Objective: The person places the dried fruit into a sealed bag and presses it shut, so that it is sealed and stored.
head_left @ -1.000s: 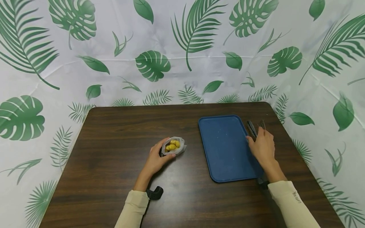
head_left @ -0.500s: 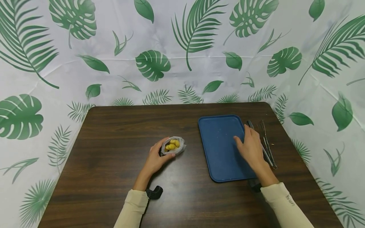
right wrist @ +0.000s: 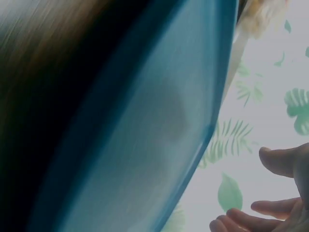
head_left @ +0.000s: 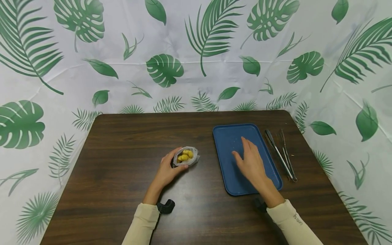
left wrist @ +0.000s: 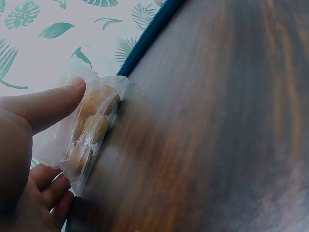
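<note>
My left hand [head_left: 167,172] holds a clear plastic bag [head_left: 196,160], thumb on one side and fingers on the other. Its mouth gapes upward, and small rounded yellow pieces [head_left: 184,157] show inside. Up close in the left wrist view, the pieces look golden brown behind the bag's crinkled film [left wrist: 79,140]. Over the blue tray [head_left: 235,185], my right hand [head_left: 251,165] hangs with fingers extended and thumb spread, holding nothing. Metal tongs [head_left: 280,154] lie to the right of the tray.
The dark wood table [head_left: 131,143] backs onto a leaf-print cloth [head_left: 122,85]. A tiny yellow scrap [head_left: 292,155] lies right of the tongs. A black wrist mount [head_left: 166,207] juts from the left forearm.
My right hand has let go of the tongs, leaving them on the table, and has moved left over the tray. The left hand stays at the bag.
</note>
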`<state>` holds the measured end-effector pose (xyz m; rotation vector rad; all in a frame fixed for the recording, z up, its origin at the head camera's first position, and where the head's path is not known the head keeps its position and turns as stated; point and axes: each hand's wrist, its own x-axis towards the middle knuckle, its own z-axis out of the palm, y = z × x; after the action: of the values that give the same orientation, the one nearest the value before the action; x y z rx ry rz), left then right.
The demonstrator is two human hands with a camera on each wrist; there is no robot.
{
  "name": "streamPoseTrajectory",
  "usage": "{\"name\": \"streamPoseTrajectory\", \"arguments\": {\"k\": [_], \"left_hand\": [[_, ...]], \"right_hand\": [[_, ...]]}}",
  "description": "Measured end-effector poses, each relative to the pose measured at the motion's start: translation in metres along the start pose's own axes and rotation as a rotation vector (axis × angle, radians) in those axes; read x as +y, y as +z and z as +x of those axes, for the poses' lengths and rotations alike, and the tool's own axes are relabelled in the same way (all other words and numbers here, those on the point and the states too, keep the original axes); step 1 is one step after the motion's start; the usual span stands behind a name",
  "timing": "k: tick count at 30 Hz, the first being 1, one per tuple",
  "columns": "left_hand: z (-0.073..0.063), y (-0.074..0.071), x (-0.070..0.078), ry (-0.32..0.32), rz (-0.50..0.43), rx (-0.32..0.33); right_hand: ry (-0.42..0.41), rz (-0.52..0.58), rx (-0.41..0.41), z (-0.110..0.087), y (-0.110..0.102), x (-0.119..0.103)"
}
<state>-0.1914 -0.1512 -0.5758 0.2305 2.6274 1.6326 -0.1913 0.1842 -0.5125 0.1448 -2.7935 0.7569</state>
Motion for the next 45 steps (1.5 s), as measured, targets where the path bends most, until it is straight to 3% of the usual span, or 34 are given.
{"name": "streamPoseTrajectory", "arguments": {"k": [14,22,27,36,40,45], "left_hand": [[-0.004,-0.007,-0.002,-0.01,0.018,0.014],[-0.006,-0.01,-0.001,-0.015,0.015,0.024],[-0.006,-0.011,-0.001,-0.037,-0.013,-0.016],[-0.009,-0.018,0.003,0.032,-0.121,-0.065],[-0.014,-0.018,0.001,0.053,-0.166,-0.01],[-0.017,-0.012,0.0,0.105,-0.181,0.155]], "right_hand": [[-0.096,0.111,-0.132,-0.013,0.042,-0.06],[-0.087,0.232,-0.227,-0.001,0.064,-0.088],[-0.061,0.323,-0.258,0.011,0.077,-0.098],[0.047,0.384,-0.235,0.026,0.08,-0.101],[0.079,0.373,-0.217,0.025,0.076,-0.101],[0.133,0.223,-0.3,0.021,0.066,-0.11]]}}
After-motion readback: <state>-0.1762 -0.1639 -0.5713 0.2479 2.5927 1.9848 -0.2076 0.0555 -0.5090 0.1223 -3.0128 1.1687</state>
